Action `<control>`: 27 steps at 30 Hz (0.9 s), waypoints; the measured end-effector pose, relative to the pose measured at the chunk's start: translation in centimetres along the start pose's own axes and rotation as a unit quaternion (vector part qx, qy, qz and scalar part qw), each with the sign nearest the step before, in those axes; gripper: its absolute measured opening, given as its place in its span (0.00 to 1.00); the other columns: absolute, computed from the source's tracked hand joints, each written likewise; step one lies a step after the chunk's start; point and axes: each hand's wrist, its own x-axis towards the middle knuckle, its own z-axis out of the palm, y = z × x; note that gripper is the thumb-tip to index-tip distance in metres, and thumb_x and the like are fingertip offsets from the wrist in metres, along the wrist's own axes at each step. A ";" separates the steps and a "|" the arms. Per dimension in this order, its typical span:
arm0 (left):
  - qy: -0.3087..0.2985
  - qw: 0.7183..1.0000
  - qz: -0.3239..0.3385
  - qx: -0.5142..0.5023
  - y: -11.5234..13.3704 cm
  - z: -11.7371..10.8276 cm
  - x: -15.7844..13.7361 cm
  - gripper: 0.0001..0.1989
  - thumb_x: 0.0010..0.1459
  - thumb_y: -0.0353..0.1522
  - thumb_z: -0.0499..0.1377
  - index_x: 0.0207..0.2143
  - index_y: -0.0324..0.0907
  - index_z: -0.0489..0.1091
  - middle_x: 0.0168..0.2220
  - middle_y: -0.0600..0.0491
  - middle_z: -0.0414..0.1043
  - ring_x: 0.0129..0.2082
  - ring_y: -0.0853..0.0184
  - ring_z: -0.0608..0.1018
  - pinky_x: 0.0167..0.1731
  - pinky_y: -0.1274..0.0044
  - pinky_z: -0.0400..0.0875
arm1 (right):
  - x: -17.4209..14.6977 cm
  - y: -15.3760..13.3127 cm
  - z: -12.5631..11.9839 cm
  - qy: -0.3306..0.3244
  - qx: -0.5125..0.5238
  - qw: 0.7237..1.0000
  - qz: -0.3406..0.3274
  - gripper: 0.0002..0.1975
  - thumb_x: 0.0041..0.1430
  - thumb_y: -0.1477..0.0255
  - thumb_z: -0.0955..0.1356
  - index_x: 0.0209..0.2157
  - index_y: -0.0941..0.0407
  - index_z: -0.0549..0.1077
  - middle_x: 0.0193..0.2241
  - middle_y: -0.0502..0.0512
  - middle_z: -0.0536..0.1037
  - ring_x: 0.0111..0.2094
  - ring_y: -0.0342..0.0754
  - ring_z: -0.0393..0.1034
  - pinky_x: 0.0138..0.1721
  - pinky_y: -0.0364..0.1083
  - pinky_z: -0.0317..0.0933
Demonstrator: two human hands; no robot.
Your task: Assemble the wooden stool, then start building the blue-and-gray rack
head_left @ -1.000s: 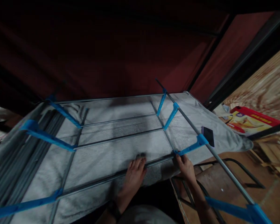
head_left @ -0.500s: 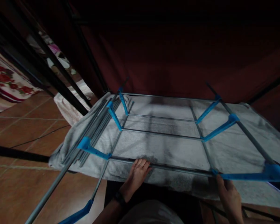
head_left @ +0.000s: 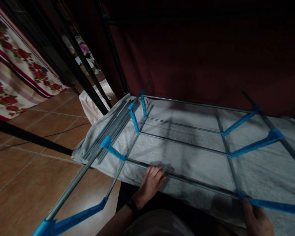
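Observation:
A rack frame of grey metal tubes (head_left: 182, 142) and blue plastic brackets (head_left: 137, 121) stands over a grey cloth. My left hand (head_left: 151, 183) has its fingers curled over the near crosswise tube (head_left: 199, 183), left of its middle. At that tube's right end, my right hand (head_left: 257, 219) holds the inner corner of a long blue bracket (head_left: 280, 206), thumb pressed to its near side. The right fingers are partly hidden. On the left, another blue bracket (head_left: 113, 152) joins the near tube to a side tube (head_left: 72, 186).
Several loose grey tubes (head_left: 108, 132) lie on the cloth (head_left: 186, 157) to the left. Black metal posts (head_left: 88, 88) and a dark red curtain (head_left: 199, 65) surround the surface. Brown floor tiles (head_left: 51, 177), a cable (head_left: 61, 133) and flowered fabric (head_left: 22, 62) are at the left.
The view has turned left, so the frame sits further right and more floor and flowered fabric show. Both hands keep their places on the frame.

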 end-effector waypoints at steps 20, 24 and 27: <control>0.316 0.857 -0.365 -0.182 -10.7 -4.1 -3.4 0.19 0.60 0.34 0.53 0.53 0.39 0.69 0.53 0.42 0.74 0.55 0.57 0.74 0.58 0.63 0.65 | 0.1 0.0 -0.4 -0.002 0.008 1.000 0.015 0.39 0.59 0.46 0.57 0.56 0.61 0.72 0.44 0.73 0.79 0.44 0.73 0.74 0.35 0.57 0.66; 0.291 0.851 -0.417 -0.132 -10.0 -4.8 -3.1 0.20 0.64 0.35 0.52 0.55 0.38 0.70 0.52 0.41 0.76 0.53 0.55 0.76 0.52 0.66 0.68 | 0.0 -0.4 -0.6 0.008 -0.017 1.000 0.009 0.38 0.61 0.47 0.55 0.53 0.63 0.74 0.40 0.73 0.80 0.40 0.71 0.75 0.34 0.56 0.64; 0.263 0.844 -0.461 -0.078 -9.7 -5.3 -2.8 0.21 0.65 0.36 0.52 0.56 0.40 0.71 0.49 0.41 0.78 0.49 0.52 0.78 0.46 0.65 0.70 | 0.0 -0.6 -0.6 0.005 -0.035 0.999 0.009 0.37 0.60 0.48 0.55 0.50 0.63 0.75 0.37 0.73 0.80 0.38 0.70 0.75 0.33 0.55 0.63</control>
